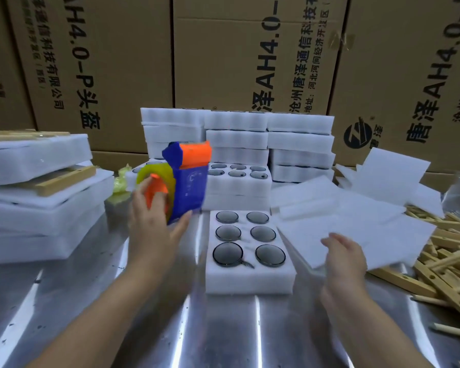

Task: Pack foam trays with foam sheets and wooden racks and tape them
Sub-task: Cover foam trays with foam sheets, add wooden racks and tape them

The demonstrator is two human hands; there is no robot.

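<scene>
Across a shiny metal table [223, 328], backed by brown printed cardboard cartons [117, 62], a white foam tray with six round pockets [250, 278] sits at centre. Each pocket holds a dark round glass disc [227, 252]. Behind the tray rise stacks of white foam trays [300, 144]. Right of it lie thin white foam sheets [356, 221], then pale wooden racks [441, 261]. Left of the tray, the left hand [154, 224] spreads its fingers against a blue-and-orange tape dispenser [189, 181]. The right hand [343, 258] rests relaxed fingers on the nearest sheet's corner; whether its thumb pinches underneath cannot be told.
</scene>
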